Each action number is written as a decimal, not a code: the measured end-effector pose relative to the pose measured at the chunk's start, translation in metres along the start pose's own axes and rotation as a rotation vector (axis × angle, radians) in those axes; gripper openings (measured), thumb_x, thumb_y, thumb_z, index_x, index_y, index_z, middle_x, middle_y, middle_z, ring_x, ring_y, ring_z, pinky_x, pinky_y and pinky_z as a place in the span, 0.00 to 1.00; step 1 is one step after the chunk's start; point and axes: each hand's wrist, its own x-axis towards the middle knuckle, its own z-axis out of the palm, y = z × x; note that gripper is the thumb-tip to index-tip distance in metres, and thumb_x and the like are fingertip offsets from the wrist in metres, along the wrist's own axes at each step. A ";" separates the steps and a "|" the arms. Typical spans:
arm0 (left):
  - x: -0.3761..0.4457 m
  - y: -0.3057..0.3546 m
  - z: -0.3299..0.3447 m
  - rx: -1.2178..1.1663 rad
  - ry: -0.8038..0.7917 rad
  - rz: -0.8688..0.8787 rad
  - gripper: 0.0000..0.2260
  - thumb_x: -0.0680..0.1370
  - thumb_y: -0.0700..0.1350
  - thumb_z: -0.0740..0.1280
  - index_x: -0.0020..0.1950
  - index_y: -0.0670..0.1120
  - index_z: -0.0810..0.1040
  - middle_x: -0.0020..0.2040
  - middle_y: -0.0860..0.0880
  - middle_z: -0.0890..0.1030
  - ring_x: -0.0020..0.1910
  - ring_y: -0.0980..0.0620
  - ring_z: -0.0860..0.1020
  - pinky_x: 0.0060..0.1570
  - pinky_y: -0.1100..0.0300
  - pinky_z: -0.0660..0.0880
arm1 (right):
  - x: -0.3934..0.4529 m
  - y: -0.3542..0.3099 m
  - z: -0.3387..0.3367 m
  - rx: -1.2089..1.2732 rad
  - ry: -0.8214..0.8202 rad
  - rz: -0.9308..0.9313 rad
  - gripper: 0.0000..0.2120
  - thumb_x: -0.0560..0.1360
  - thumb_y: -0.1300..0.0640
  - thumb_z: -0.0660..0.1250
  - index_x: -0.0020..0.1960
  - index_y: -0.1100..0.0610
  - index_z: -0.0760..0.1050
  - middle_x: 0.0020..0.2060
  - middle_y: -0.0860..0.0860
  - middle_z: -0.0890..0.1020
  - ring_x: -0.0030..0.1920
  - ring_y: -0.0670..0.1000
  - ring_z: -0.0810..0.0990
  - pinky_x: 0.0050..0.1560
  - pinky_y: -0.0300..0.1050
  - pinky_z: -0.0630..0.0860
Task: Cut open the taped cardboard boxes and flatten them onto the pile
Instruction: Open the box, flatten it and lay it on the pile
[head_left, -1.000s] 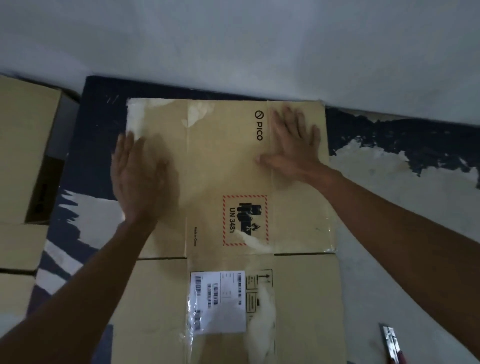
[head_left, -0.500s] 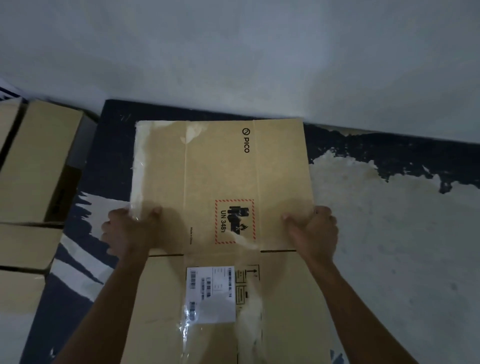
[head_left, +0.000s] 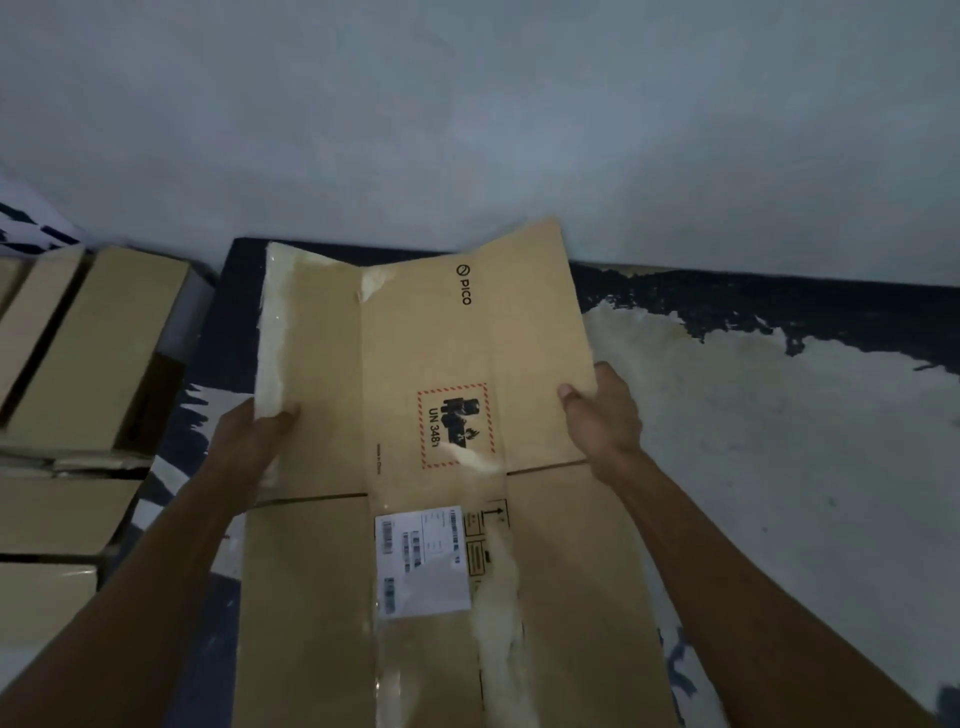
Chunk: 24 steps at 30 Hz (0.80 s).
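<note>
Cardboard box (head_left: 431, 467), flat, side edges in both hands (head_left: 249, 441).

Both forearms extended forward; left hand (head_left: 248, 441) and right hand (head_left: 602, 415) curled, thumbs on top, gripping.

Flattened cardboard box (head_left: 431, 467) gripped at both side edges: left hand (head_left: 249, 441), right hand (head_left: 602, 415), thumbs on top. White shipping label (head_left: 422, 561) below thumbs; more boxes (head_left: 78, 358) beyond left fingers.

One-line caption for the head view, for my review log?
Both hands, left and right, grip the flattened PICO cardboard box by its side edges.
</note>
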 end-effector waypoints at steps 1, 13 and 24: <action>-0.008 0.002 -0.004 -0.007 0.006 0.034 0.19 0.81 0.45 0.65 0.70 0.39 0.71 0.62 0.41 0.77 0.60 0.40 0.76 0.60 0.41 0.74 | -0.006 -0.002 -0.006 0.004 0.015 -0.016 0.08 0.81 0.53 0.63 0.59 0.54 0.72 0.43 0.45 0.74 0.44 0.51 0.74 0.46 0.43 0.68; -0.099 0.063 0.039 0.026 -0.011 0.283 0.09 0.78 0.41 0.69 0.55 0.37 0.77 0.49 0.42 0.79 0.44 0.45 0.77 0.45 0.51 0.75 | -0.069 0.020 -0.136 -0.009 0.207 0.003 0.18 0.79 0.49 0.63 0.66 0.57 0.70 0.60 0.57 0.77 0.59 0.61 0.77 0.60 0.58 0.75; -0.183 0.091 0.233 0.020 -0.159 0.331 0.04 0.77 0.36 0.67 0.50 0.37 0.78 0.44 0.42 0.79 0.42 0.44 0.77 0.47 0.51 0.76 | -0.036 0.140 -0.308 0.016 0.330 0.062 0.18 0.79 0.51 0.64 0.65 0.59 0.71 0.58 0.57 0.78 0.56 0.59 0.77 0.58 0.55 0.75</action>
